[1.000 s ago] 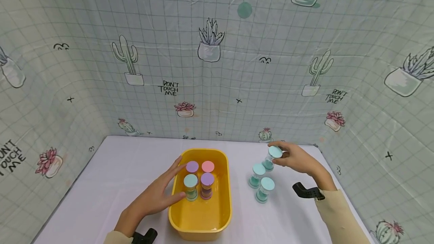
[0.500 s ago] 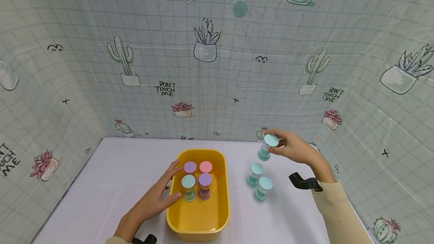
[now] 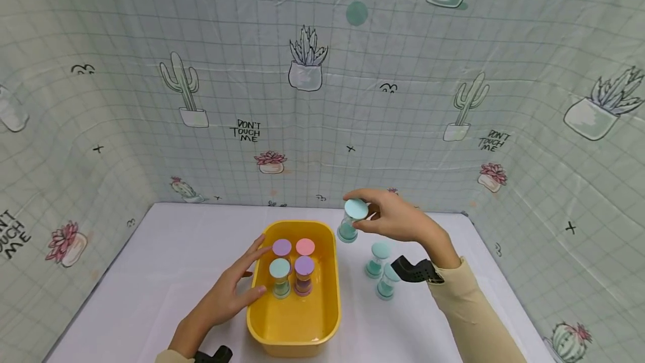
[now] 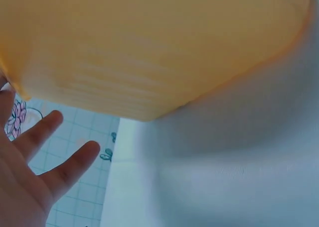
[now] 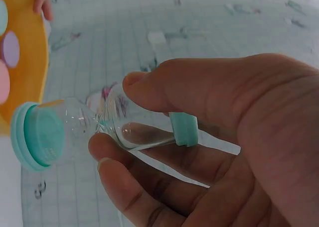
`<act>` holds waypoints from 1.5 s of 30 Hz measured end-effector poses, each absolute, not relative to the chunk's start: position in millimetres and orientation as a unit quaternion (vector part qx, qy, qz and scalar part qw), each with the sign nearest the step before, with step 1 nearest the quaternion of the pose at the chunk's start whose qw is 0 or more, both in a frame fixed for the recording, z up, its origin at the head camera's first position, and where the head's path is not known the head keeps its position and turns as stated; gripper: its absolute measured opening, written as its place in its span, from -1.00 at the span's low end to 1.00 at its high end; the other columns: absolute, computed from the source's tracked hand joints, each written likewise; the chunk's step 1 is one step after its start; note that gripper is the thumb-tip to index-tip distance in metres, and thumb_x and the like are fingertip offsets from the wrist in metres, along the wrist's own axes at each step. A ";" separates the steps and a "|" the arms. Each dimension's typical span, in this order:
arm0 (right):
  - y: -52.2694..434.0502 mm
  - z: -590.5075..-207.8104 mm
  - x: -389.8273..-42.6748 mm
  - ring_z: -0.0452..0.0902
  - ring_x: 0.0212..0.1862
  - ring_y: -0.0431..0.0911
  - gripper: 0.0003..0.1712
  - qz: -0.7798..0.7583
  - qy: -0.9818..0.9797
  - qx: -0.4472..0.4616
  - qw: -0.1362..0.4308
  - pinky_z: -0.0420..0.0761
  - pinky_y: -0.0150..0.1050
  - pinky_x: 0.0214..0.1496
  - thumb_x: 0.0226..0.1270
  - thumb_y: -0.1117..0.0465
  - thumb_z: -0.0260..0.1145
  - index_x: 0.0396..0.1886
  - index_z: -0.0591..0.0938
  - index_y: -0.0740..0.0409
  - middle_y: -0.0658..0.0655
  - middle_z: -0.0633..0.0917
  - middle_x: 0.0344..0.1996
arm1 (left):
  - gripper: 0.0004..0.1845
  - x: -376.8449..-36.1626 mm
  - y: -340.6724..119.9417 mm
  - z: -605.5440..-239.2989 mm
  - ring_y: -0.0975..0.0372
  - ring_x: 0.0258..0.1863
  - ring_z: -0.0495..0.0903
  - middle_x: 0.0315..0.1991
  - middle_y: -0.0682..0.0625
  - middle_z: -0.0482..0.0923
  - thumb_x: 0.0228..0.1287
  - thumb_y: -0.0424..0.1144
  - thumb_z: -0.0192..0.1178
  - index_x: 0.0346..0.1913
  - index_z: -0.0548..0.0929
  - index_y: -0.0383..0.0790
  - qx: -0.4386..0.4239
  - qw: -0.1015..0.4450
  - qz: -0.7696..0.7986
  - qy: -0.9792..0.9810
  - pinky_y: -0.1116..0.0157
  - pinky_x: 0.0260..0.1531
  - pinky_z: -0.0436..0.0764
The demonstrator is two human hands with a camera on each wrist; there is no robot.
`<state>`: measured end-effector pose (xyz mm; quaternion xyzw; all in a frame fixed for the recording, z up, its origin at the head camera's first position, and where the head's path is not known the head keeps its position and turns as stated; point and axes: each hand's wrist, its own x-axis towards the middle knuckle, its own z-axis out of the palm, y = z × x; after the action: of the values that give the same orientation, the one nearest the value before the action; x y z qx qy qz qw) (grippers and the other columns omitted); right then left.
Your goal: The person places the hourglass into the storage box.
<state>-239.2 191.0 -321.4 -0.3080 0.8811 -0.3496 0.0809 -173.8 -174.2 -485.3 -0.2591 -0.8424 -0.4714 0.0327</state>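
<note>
My right hand (image 3: 398, 218) pinches a teal-capped hourglass (image 3: 355, 210) between thumb and fingers, upright and raised just beyond the tub's far right corner. In the right wrist view its clear glass and both teal caps (image 5: 42, 137) show between the fingers. My left hand (image 3: 221, 298) lies along the left rim of a yellow tub (image 3: 294, 326), fingers spread and thumb over the edge. The left wrist view shows its fingers extended below the tub's outer wall (image 4: 149, 53). Inside stand two purple hourglasses (image 3: 304, 266), a pink one (image 3: 305, 247) and a teal one (image 3: 280, 269).
Two more teal hourglasses, a farther one (image 3: 381, 251) and a nearer one (image 3: 386, 290), stand on the white table (image 3: 191, 240) right of the tub. My right wrist strap partly overlaps the nearer one. A cactus-print cloth (image 3: 322, 116) hangs behind and on both sides.
My right hand has lifted the hourglass from the right side of the table and carried it left toward the tub. My left hand has stayed at the rim.
</note>
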 end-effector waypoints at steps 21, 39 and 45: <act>103.0 -355.2 -219.6 0.65 -0.12 -0.31 -0.54 -0.359 0.814 -0.410 0.200 0.70 -0.41 0.01 0.36 0.25 0.45 0.24 0.61 0.10 0.01 0.72 0.00 | -0.27 -176.1 -178.9 -490.9 -0.28 0.58 0.10 0.70 -0.05 -0.09 0.43 -0.16 0.22 0.59 0.21 0.17 -0.273 0.013 -0.454 -0.848 -0.42 0.25 0.41; 74.4 -389.2 -215.2 0.61 -0.26 -0.33 -0.51 -0.291 0.830 -0.408 0.246 0.65 -0.52 -0.11 0.24 0.28 0.55 0.16 0.65 0.09 -0.01 0.73 -0.02 | -0.18 -177.8 -181.8 -480.6 -0.20 0.36 0.44 0.70 -0.04 -0.14 0.41 -0.08 0.26 0.61 0.11 0.31 -0.258 -0.043 -0.438 -0.860 -0.42 0.13 0.51; 67.1 -397.3 -215.2 0.61 -0.15 -0.33 -0.52 -0.263 0.833 -0.423 0.242 0.62 -0.55 -0.02 0.23 0.25 0.56 0.15 0.67 0.12 0.01 0.75 0.02 | -0.19 -177.0 -181.2 -479.1 -0.17 0.36 0.44 0.71 0.00 -0.14 0.39 0.00 0.27 0.61 0.12 0.34 -0.239 -0.054 -0.440 -0.864 -0.44 0.13 0.49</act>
<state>-215.2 67.1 -397.3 -0.4227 0.8330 -0.2626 0.2417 -177.0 -181.2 -479.1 -0.2394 -0.8638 -0.4400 -0.0538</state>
